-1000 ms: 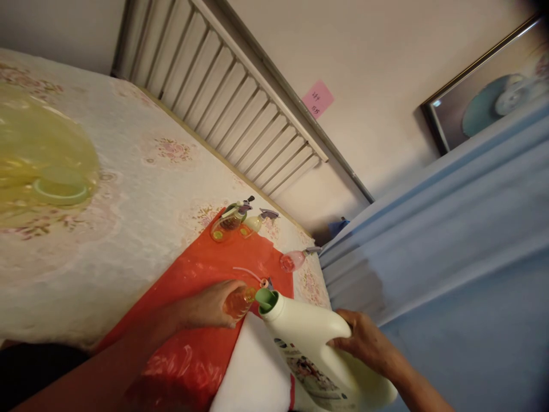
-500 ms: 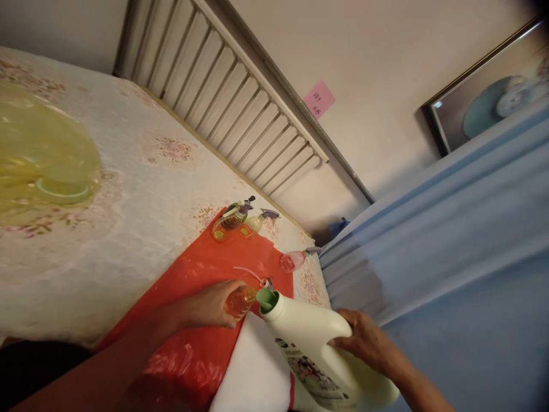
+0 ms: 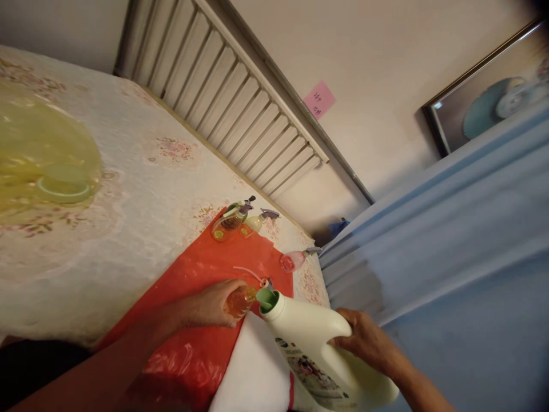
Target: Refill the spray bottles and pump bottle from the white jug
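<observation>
My left hand (image 3: 212,304) is closed around a small clear bottle (image 3: 238,302), whose uncapped neck points right. My right hand (image 3: 362,339) grips the handle of a large cream jug (image 3: 306,323) with a printed label on its side. The jug is tilted, its green spout (image 3: 266,298) up against the small bottle's mouth. Whether liquid is flowing between them I cannot tell. Just beyond the spout, a spray trigger head (image 3: 265,282) with a thin tube lies on the red plastic sheet (image 3: 189,280). A white cloth (image 3: 255,372) is spread below the jug.
Several spray bottles stand farther back: a dark one (image 3: 232,219), a pale one (image 3: 255,222) and a pink one (image 3: 293,261). A yellow translucent basin (image 3: 43,154) is at the left on the floral tablecloth (image 3: 141,212). A radiator (image 3: 231,97) and a blue curtain (image 3: 429,229) border the table.
</observation>
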{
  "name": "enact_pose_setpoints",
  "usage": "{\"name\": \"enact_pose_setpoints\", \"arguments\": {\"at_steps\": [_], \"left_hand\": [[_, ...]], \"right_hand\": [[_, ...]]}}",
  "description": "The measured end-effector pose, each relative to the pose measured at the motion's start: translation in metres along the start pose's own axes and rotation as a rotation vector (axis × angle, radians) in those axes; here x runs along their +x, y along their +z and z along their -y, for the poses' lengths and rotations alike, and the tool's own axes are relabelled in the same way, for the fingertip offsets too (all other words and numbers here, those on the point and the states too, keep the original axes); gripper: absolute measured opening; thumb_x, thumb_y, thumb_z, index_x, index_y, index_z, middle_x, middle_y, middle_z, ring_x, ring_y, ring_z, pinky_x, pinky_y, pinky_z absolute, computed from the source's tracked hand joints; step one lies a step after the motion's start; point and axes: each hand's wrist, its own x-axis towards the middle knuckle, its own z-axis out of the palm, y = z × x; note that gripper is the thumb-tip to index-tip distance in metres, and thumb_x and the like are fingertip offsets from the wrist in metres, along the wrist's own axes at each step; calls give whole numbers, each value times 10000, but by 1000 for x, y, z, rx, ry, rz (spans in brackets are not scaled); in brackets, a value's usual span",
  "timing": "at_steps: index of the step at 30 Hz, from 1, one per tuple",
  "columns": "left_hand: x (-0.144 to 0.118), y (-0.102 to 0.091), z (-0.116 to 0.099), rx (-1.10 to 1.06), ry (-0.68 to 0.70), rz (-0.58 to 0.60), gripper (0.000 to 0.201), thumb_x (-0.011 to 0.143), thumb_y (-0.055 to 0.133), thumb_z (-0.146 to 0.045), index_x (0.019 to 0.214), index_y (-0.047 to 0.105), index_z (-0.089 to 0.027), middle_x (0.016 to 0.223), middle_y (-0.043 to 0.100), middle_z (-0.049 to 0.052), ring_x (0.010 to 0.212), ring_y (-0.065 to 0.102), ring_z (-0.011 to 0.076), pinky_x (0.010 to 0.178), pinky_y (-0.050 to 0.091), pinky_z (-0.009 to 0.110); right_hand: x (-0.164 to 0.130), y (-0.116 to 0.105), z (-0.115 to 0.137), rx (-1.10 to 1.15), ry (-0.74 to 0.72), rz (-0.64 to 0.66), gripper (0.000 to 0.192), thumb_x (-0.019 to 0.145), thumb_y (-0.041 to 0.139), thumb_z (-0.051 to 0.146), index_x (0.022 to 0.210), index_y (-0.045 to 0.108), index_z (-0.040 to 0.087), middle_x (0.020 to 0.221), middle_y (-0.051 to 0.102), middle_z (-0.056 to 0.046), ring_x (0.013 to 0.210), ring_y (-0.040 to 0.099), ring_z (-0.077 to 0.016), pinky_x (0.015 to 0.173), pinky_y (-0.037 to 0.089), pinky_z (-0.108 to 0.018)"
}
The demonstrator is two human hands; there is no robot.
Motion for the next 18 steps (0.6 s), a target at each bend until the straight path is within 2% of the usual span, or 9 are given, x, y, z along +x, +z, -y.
{"name": "enact_pose_setpoints", "arguments": {"at_steps": [10, 16, 18], "left_hand": [[2, 3, 6, 21, -16, -1, 585, 607, 676, -174, 1178, 570, -247, 1193, 679, 30, 1085, 627, 282, 894, 504, 328], [1, 0, 2, 11, -10, 5, 604, 597, 678, -162, 1188, 574, -234, 1210, 677, 36, 1093, 625, 275, 909, 509, 316], [1, -1, 0, 74, -2, 33, 609, 619, 665, -174, 1216, 554, -222, 1234, 666, 52, 1106, 618, 274, 922, 508, 327]], "right_hand": [[2, -1, -3, -35, 2, -7, 177, 694, 711, 266, 829, 680, 156, 813, 751, -36, 749, 678, -207, 609, 476, -230], [2, -2, -2, -43, 6, -7, 183, 700, 713, 280, 834, 689, 158, 819, 758, -36, 758, 685, -212, 618, 483, -235], [2, -2, -2, -28, 3, 2, 185, 703, 712, 282, 841, 690, 160, 823, 759, -33, 758, 687, -209, 620, 485, -233]]}}
